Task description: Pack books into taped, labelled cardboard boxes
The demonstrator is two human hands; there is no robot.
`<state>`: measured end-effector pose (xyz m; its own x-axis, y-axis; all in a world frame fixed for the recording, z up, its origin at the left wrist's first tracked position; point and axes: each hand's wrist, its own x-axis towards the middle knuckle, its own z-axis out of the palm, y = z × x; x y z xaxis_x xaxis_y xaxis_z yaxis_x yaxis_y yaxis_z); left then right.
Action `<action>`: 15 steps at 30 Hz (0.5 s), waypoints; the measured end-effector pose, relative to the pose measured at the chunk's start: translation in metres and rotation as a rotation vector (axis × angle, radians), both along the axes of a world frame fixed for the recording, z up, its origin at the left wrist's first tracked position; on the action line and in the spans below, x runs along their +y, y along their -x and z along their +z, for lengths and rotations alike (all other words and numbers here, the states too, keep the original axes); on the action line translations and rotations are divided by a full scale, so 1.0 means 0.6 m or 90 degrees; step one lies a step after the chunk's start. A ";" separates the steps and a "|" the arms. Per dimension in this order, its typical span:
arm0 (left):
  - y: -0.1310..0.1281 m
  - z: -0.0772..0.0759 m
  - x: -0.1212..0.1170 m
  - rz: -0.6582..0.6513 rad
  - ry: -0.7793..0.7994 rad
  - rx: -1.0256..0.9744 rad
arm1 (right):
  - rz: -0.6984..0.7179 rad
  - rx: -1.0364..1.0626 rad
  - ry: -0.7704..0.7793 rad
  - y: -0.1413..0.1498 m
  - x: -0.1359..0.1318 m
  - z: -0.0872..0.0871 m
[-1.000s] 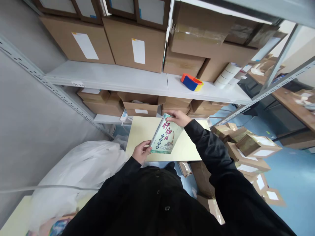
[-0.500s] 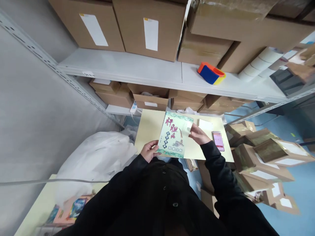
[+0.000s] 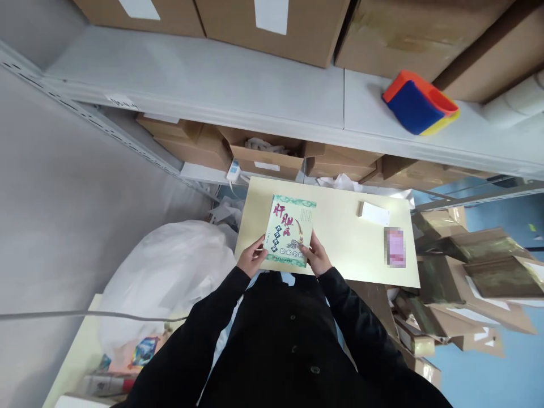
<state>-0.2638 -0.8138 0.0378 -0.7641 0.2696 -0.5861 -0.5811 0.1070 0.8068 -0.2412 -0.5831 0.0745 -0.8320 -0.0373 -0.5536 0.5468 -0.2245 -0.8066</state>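
Observation:
A pale green book with red and black lettering faces me, cover up, over the cream table. My left hand grips its lower left edge, thumb on the front. On the opposite side, my right hand pinches the lower right edge, thumb over the cover. The fingers behind the book are hidden. Whether the book touches the tabletop I cannot tell. To the right lie a small white box and a phone with a pink screen.
A grey shelf with cardboard boxes spans the space ahead, holding a red, blue and yellow holder. Cartons are piled at right. At left are a white plastic bag and a cable.
My right hand has moved from the book's upper right down to its lower right edge. The book is now more upright in view, and the camera view has shifted.

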 end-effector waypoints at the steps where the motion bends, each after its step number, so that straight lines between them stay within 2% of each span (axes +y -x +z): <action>1: 0.005 -0.017 -0.002 -0.004 0.014 -0.005 | 0.007 -0.022 -0.003 0.013 -0.006 -0.015; 4: 0.030 -0.074 -0.004 0.029 0.106 0.016 | 0.052 -0.081 -0.026 0.068 -0.026 -0.067; 7: 0.074 -0.132 -0.007 0.074 0.245 0.051 | 0.087 -0.122 -0.061 0.131 -0.047 -0.122; 9: 0.108 -0.163 -0.010 0.070 0.313 0.063 | 0.091 -0.137 -0.061 0.168 -0.061 -0.155; 12: 0.150 -0.197 -0.015 0.055 0.364 0.072 | 0.080 -0.134 -0.058 0.205 -0.079 -0.197; 15: 0.175 -0.219 -0.019 0.046 0.388 0.076 | 0.081 -0.114 -0.101 0.220 -0.089 -0.225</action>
<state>-0.3685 -0.8254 -0.0938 -0.8375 -0.1414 -0.5278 -0.5139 0.5318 0.6731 -0.3731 -0.6364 -0.0605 -0.7146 -0.0360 -0.6986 0.6995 -0.0240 -0.7143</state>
